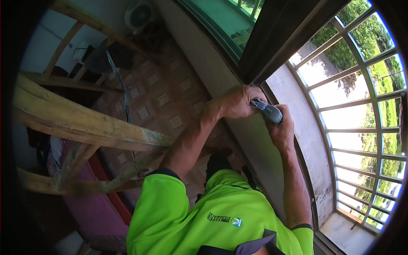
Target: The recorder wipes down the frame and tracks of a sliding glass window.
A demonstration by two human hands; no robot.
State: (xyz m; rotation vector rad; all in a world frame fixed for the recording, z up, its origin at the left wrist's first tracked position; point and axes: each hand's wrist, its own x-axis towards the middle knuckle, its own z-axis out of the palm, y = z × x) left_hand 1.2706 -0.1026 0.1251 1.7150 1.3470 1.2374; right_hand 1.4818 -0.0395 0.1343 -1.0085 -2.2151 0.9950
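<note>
My right hand [283, 129] is closed around the rounded end of a grey hand-held tool [271, 113]; its exact kind is not clear. My left hand [244, 101] is at the other end, its fingers bent at the tool's darker bluish part. Whether it grips that part or only touches it cannot be told. Both hands are over the window sill, by the lower corner of a dark sliding window frame [277, 38]. The tool's tip and the fingertips of my left hand are hidden. A dark window track [302, 162] runs along the sill beside my right forearm.
Curved metal window bars [360, 63] stand outside on the right. On the left, a wooden frame [95, 124] with thick beams reaches close to my left arm, a dark strap [118, 76] hanging by it. Further off are a fan [139, 15] and a patterned tiled floor [162, 98].
</note>
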